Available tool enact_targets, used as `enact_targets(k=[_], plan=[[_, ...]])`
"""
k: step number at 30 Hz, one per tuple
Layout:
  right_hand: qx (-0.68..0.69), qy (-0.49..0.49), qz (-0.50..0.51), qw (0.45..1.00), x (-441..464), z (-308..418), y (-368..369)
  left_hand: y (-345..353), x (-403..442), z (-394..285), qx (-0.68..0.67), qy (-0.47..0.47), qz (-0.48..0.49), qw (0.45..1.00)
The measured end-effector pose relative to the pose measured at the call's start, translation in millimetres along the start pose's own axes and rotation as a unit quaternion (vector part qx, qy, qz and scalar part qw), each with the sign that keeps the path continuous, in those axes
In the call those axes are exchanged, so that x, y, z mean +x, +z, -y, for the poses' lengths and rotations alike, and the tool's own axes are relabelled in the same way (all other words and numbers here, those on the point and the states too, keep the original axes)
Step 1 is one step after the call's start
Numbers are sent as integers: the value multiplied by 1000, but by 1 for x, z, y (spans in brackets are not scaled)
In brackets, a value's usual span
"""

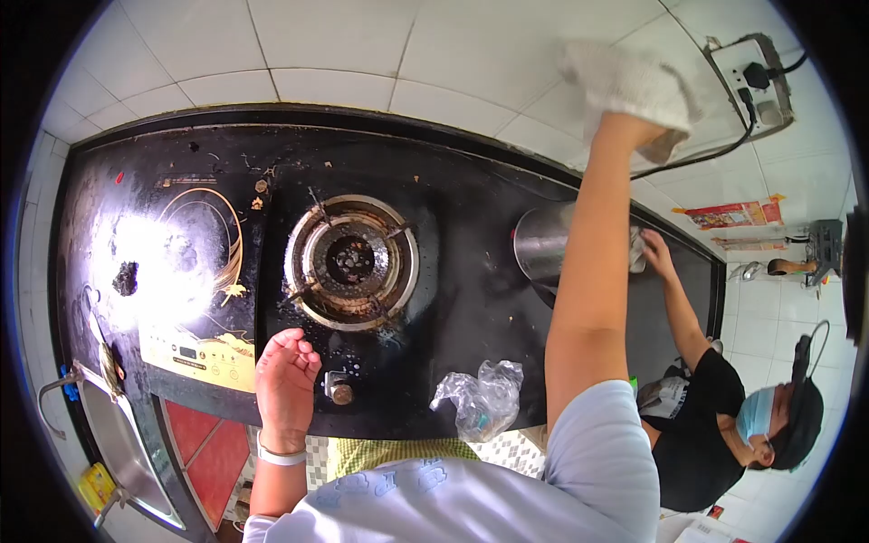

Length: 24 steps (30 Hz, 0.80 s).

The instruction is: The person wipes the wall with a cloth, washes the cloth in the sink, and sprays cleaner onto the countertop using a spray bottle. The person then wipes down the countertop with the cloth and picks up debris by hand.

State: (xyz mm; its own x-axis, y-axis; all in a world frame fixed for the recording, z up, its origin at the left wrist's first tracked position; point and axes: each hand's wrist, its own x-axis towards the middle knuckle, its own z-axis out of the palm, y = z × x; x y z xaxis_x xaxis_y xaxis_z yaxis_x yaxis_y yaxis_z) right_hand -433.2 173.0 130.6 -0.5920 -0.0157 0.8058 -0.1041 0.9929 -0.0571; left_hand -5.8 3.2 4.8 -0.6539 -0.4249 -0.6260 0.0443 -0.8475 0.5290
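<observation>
My right hand (634, 128) is up at the tiled wall, largely hidden by a whitish cloth (644, 95) that it holds against the tiles. The cloth's edges are blurred. Low over the counter's front edge is my left hand (288, 385), empty, its fingers loosely bent and the palm partly showing. Beside it is the stove knob (339, 389), with the gas burner (351, 261) just beyond. A crumpled clear plastic bag (482, 398) lies near the front edge. Behind my right forearm stands a metal pot (540, 242), partly covered.
At right, a co-worker in black has a hand (659, 255) on a pale cloth (637, 249) by the counter. A wall socket (751, 80) with plugged cords is near my right hand. An induction cooker (199, 348) and a sink (127, 443) are at left. Crumbs dot the counter (471, 244).
</observation>
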Motion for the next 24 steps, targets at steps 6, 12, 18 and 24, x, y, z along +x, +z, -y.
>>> enact_targets(k=[6,12,18,24], plan=[[-267,66,411,869,-73,22,84,-24,9,-20,-3,9,-33,999],[-203,-46,395,895,-92,87,37,-26,15,-24,8,28,-39,999],[248,160,53,954,-157,128,87,10,10,-6,41,15,-18,999],[637,568,42,520,-133,63,105,41,11,8,33,-13,32,999]])
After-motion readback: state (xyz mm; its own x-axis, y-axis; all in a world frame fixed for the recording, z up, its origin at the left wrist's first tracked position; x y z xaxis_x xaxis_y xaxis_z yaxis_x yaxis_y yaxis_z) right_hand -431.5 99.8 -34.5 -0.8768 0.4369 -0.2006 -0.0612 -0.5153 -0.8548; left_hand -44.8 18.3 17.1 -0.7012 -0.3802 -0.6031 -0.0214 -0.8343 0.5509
